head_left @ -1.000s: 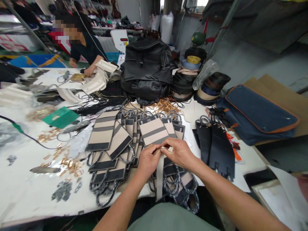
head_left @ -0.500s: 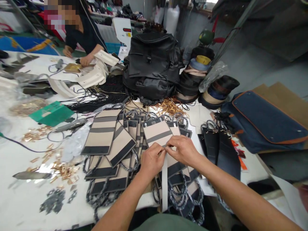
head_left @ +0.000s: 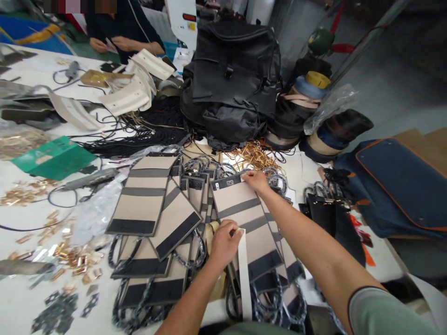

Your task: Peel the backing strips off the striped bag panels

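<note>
White table: the long white table [head_left: 101, 316] is very full. A sleeve or arm might knock things out of place because they lie so near each other.
Striped panels: the flat beige panels with gray stripes and black ends [head_left: 139, 207] lie loosely on top of each other. A push might make them slide, as they overlap at odd angles.
Top panel: the flat beige panel with gray stripes [head_left: 232, 195] lies under both hands, on other panels. It might turn if its corner is tugged, since the things below are uneven.
Wrapped loops: the dark, speckled loops in clear wrap [head_left: 203, 253] might catch on a panel's edge, because they stick out.
Right hand: its fingers are close together at the top panel's upper corner; I cannot tell if they pinch it. The right hand [head_left: 256, 180] was beside the other hand before, and has now gone up there.
Left hand: the left hand [head_left: 226, 242] still pinches the strip's top end, now alone.
Pale strip: the long, thin, pale strip [head_left: 245, 274] hangs down over the panel. It might twist or slip, as only one end is held.
</note>
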The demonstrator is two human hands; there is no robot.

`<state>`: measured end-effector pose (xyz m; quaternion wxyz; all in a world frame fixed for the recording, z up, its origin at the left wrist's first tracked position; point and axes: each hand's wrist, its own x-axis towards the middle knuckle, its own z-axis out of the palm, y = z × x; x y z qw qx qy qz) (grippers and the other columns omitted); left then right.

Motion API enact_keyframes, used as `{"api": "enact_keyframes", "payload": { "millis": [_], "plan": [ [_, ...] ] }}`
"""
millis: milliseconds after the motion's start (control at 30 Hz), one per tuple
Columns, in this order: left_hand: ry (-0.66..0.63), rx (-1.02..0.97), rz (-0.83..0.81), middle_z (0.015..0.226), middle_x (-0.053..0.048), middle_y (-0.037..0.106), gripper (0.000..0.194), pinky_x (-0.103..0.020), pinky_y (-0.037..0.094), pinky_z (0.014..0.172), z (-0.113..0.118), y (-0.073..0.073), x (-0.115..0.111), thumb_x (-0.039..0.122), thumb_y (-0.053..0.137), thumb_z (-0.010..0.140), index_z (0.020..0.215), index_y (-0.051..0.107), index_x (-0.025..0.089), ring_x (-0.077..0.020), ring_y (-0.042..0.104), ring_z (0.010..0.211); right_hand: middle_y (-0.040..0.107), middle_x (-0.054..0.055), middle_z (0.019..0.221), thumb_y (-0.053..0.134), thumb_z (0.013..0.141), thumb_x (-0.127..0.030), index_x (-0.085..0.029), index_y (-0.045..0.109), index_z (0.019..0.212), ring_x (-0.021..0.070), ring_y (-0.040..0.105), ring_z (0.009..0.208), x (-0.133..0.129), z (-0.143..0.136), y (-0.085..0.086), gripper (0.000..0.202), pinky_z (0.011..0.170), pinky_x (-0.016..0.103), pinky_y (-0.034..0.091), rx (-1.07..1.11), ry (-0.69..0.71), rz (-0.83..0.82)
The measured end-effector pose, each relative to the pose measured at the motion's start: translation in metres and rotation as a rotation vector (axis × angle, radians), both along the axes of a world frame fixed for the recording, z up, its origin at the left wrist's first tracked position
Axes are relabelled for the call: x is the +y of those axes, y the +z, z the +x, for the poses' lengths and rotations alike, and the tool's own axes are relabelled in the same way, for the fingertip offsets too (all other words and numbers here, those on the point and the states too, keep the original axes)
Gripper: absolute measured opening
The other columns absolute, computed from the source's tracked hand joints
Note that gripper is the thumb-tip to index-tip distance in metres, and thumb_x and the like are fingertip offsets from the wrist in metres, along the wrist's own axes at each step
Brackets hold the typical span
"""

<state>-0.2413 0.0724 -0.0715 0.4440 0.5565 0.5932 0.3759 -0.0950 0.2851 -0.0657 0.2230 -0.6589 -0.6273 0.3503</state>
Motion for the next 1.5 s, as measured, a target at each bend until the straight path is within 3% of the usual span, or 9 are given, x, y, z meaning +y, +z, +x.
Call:
{"api": "enact_keyframes", "payload": {
  "millis": [200, 367, 467, 667, 833, 900, 1133, 1367, 1500],
  "plan": [
    [0.050, -0.014, -0.048, 0.094, -0.006, 0.065, 0.017, -0.035, 0.045, 0.088, -0.002, -0.009, 0.001, 0.028, 0.058, 0.085, 0.070, 0.063, 0.020, -0.0203, 0.061, 0.095, 0.070, 0.001, 0.082, 0.063, 0.079, -0.046, -0.027, 0.074, 0.085, 0.0196, 0.062, 0.078, 0.004, -0.009, -0.013, 0.022, 0.070, 0.028, 0.041, -0.360, -0.024, -0.021],
    [0.088, -0.047, -0.032, 0.090, -0.005, 0.064, 0.021, -0.034, 0.045, 0.086, 0.001, -0.009, 0.003, 0.031, 0.057, 0.086, 0.068, 0.061, 0.020, -0.0202, 0.061, 0.091, 0.066, 0.004, 0.110, 0.059, 0.085, -0.048, -0.030, 0.061, 0.124, 0.0218, 0.061, 0.094, -0.006, -0.012, -0.018, 0.042, 0.078, 0.031, 0.043, -0.491, -0.049, 0.095],
    [0.153, -0.125, -0.037, 0.079, -0.003, 0.062, 0.030, -0.031, 0.044, 0.081, 0.004, -0.005, 0.005, 0.037, 0.056, 0.088, 0.063, 0.058, 0.019, -0.0183, 0.059, 0.082, 0.062, 0.006, 0.117, 0.048, 0.094, -0.040, -0.030, 0.064, 0.118, 0.0217, 0.061, 0.096, -0.008, -0.013, -0.018, 0.031, 0.081, 0.032, 0.044, -0.503, -0.018, 0.092],
    [0.351, -0.444, -0.310, 0.053, 0.005, 0.045, 0.050, -0.023, 0.032, 0.052, 0.010, 0.017, 0.001, 0.061, 0.058, 0.082, 0.059, 0.053, 0.018, -0.0100, 0.041, 0.051, 0.063, 0.010, 0.112, 0.055, 0.088, -0.034, -0.019, 0.062, 0.123, 0.0222, 0.059, 0.098, -0.031, -0.003, 0.020, 0.039, 0.089, 0.034, 0.046, -0.075, -0.029, 0.255],
    [0.388, -0.609, -0.309, 0.062, 0.000, 0.062, 0.049, -0.022, 0.038, 0.054, 0.013, 0.041, 0.001, 0.063, 0.060, 0.080, 0.074, 0.067, 0.015, -0.0123, 0.053, 0.057, 0.068, 0.004, 0.080, 0.068, 0.078, -0.048, -0.017, 0.070, 0.102, 0.0173, 0.062, 0.070, -0.111, 0.008, 0.062, 0.040, 0.067, 0.029, 0.049, 0.494, 0.352, -0.339],
    [0.354, -0.597, -0.295, 0.066, -0.003, 0.066, 0.052, -0.023, 0.041, 0.055, 0.016, 0.048, 0.001, 0.063, 0.056, 0.083, 0.078, 0.070, 0.014, -0.0147, 0.057, 0.061, 0.066, 0.002, 0.072, 0.075, 0.072, -0.048, -0.016, 0.070, 0.089, 0.0151, 0.059, 0.064, -0.135, 0.012, 0.068, 0.037, 0.064, 0.028, 0.047, 0.586, 0.344, -0.429],
    [0.194, -0.427, -0.065, 0.108, -0.008, 0.073, 0.044, -0.030, 0.051, 0.084, 0.026, 0.060, -0.003, 0.041, 0.073, 0.077, 0.114, 0.067, 0.018, -0.0206, 0.068, 0.095, 0.069, 0.002, 0.077, 0.072, 0.075, -0.044, -0.016, 0.069, 0.085, 0.0151, 0.060, 0.068, -0.147, 0.033, 0.080, 0.030, 0.067, 0.027, 0.047, 0.526, 0.289, -0.262],
    [0.187, -0.118, -0.031, 0.067, 0.000, 0.069, 0.021, -0.023, 0.042, 0.057, 0.027, 0.074, 0.004, 0.039, 0.066, 0.080, 0.076, 0.069, 0.018, -0.0138, 0.059, 0.059, 0.067, 0.001, 0.086, 0.068, 0.079, -0.028, -0.021, 0.071, 0.092, 0.0142, 0.060, 0.076, -0.140, 0.037, 0.113, 0.015, 0.071, 0.024, 0.041, -0.029, 0.509, 0.198],
    [0.163, -0.006, -0.004, 0.059, 0.004, 0.062, 0.022, -0.023, 0.034, 0.053, 0.022, 0.072, 0.009, 0.039, 0.063, 0.081, 0.069, 0.064, 0.020, -0.0119, 0.053, 0.053, 0.068, 0.001, 0.086, 0.063, 0.082, -0.023, -0.023, 0.072, 0.089, 0.0139, 0.059, 0.077, -0.126, 0.030, 0.123, 0.011, 0.071, 0.023, 0.038, -0.169, 0.680, 0.247]
  ]
}}
